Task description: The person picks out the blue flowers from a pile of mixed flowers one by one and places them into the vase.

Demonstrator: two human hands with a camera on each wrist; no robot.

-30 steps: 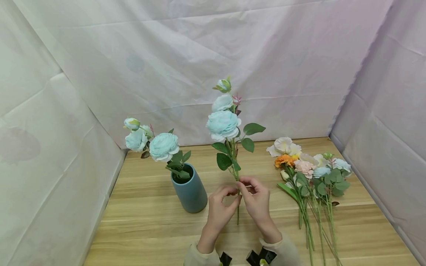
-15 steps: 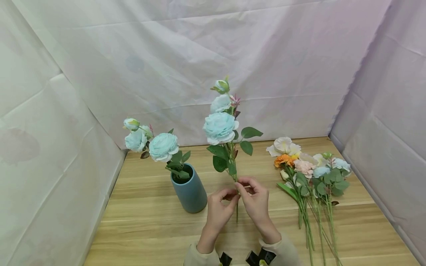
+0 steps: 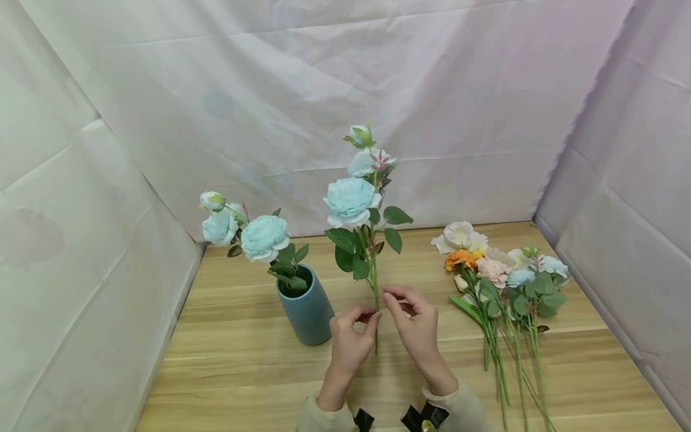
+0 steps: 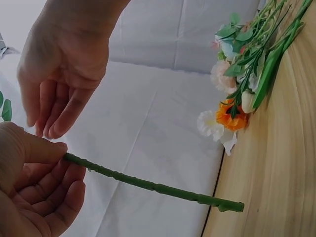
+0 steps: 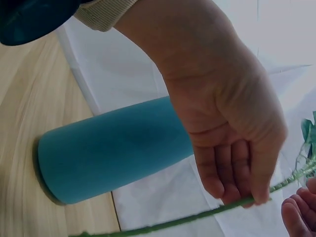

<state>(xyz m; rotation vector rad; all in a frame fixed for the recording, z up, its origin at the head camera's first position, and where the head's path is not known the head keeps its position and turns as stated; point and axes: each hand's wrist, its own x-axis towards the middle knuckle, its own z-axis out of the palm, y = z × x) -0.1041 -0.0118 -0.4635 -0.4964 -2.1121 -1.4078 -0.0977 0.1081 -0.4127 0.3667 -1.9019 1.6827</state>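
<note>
My left hand [image 3: 349, 342] pinches the green stem [image 4: 143, 183] of a light blue artificial peony [image 3: 351, 203] between thumb and index finger. The spray stands nearly upright, with blooms and a bud above and the bare stem end below my fingers. My right hand [image 3: 418, 330] is just right of the stem, its thumb and index fingertips close together and a small gap from it. In the right wrist view, the right fingers [image 5: 296, 212] show at the lower right corner. Left of the hands stands a blue-grey vase [image 3: 306, 312] with a similar peony spray [image 3: 264, 238] leaning left from it.
On the right of the wooden table [image 3: 232, 372] lies a bunch of artificial flowers, with an orange bloom [image 3: 461, 260], a pink bloom [image 3: 493, 273], white blooms [image 3: 459, 237] and long stems pointing toward me. White cloth [image 3: 302, 108] hangs behind and at both sides.
The peony spray has shifted a little left with my left hand and turned slightly. My right fingertips, earlier at the stem, are now apart from it.
</note>
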